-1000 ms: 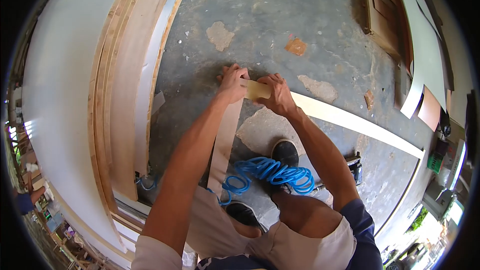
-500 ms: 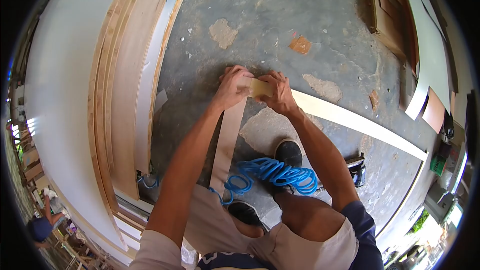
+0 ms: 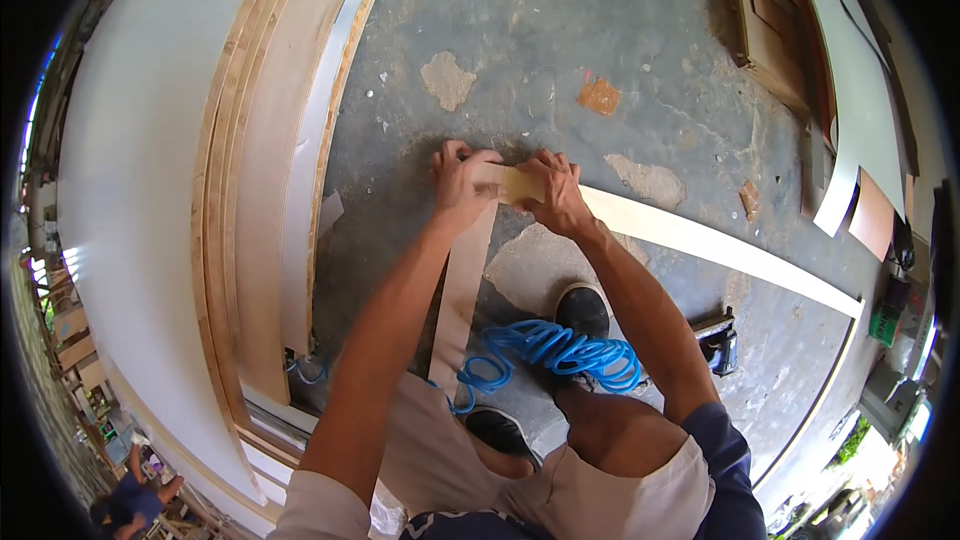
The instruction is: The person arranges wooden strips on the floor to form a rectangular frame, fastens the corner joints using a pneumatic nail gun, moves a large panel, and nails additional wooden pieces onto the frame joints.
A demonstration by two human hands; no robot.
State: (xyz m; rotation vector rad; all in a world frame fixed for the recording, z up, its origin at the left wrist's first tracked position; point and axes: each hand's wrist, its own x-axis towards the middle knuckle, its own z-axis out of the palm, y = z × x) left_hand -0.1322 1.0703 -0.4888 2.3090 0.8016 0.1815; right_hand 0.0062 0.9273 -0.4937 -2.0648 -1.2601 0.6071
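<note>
Two flat wooden strips meet at a corner on the floor. The pale strip runs off to the right, and the browner strip comes down toward my legs. At the corner, my left hand has its fingers bent over the end of the joint. Just right of it, my right hand grips the pale strip, fingers over the far edge and thumb on the near side. A short stretch of pale wood shows between both hands. The undersides of the strips are hidden.
A coiled blue hose lies by my shoes, with a black tool to its right. Long boards stand along the left. More panels lean at the upper right. Another person is at the lower left.
My left hand has shifted slightly at the corner, its fingers more bent. My right hand stays on the pale strip. The other person has moved lower in view.
</note>
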